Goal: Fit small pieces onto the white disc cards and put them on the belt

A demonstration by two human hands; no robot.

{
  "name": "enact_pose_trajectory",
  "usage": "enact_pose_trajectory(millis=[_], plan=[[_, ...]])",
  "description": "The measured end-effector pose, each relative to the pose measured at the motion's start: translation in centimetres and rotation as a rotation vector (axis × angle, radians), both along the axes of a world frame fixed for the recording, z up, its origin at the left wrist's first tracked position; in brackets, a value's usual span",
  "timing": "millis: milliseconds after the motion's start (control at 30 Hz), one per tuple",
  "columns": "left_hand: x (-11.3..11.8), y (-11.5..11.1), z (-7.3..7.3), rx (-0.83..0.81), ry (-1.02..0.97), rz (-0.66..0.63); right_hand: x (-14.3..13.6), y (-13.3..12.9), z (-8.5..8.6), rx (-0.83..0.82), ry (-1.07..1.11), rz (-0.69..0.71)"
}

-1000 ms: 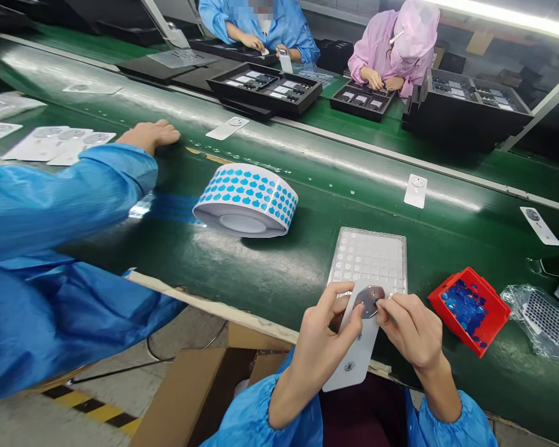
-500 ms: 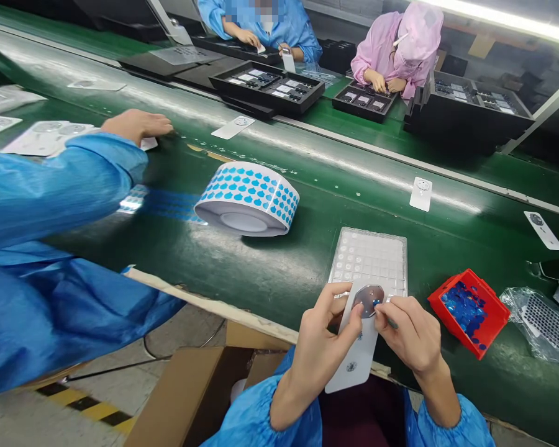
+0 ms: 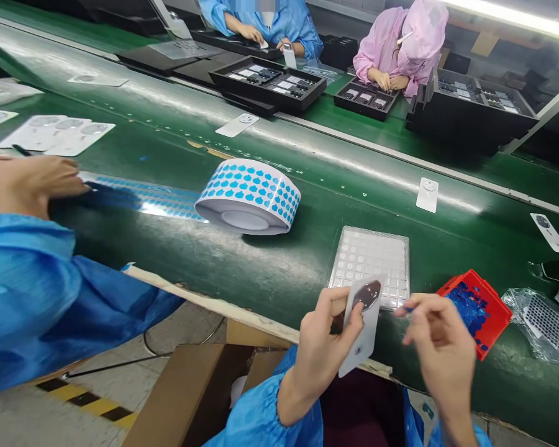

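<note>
At right, find red bin [image 3: 499, 321] heaped with small blue pieces [image 3: 468, 304]; to the left of it, see clear plastic tray [image 3: 391, 245] divided into rows of cells, with small round pieces in cells toward its left side; across the bench, see black tray [image 3: 258, 93] loaded with white and dark pieces, and beside it smaller black tray [image 3: 361, 109] with similar contents; at far right, note perforated sheet [image 3: 552, 320] in crumpled clear plastic. Holds white card [image 3: 367, 332] tilted up in left hand [image 3: 322, 341], clamped between thumb and fingers, with shiny dark disc [image 3: 368, 293] at upper end, thumb tip at disc's edge; holds right hand [image 3: 445, 347], blurred, apart from card, near red bin; shows blue bit [image 3: 409, 310] at fingertips; cannot tell whether pinched.
</note>
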State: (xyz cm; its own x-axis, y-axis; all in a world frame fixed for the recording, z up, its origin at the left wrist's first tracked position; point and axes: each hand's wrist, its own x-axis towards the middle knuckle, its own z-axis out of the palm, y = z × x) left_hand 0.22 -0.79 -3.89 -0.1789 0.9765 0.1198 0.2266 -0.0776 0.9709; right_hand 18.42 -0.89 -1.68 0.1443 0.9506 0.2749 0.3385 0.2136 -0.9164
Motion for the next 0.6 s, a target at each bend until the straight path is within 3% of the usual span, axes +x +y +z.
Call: enact_pose_trajectory(millis=[100,167,333,467,600], plan=[[-1.3,0.7,-0.6,-0.132,-0.145,0.028,4.9,-0.3,-0.1,0.057,-0.208,-0.403],[-2.3,1.3,-1.2,-0.214,-0.252,0.044,8.5,-0.2,-0.7,0.023,-0.445,-0.544],[-4.4,2.2,-2.2,-0.34,-0.407,0.065,14.1,-0.3,-2.8,-0.148,-0.88,-0.315],[-5.2,2.1,-2.3,-0.375,-0.392,0.094,14.6,-0.9,-3.6,-0.217,-0.944,-0.248],[-5.2,2.0,-2.2,-0.384,-0.394,0.094,13.7,-0.8,-2.5,-0.208,-1.024,-0.286]])
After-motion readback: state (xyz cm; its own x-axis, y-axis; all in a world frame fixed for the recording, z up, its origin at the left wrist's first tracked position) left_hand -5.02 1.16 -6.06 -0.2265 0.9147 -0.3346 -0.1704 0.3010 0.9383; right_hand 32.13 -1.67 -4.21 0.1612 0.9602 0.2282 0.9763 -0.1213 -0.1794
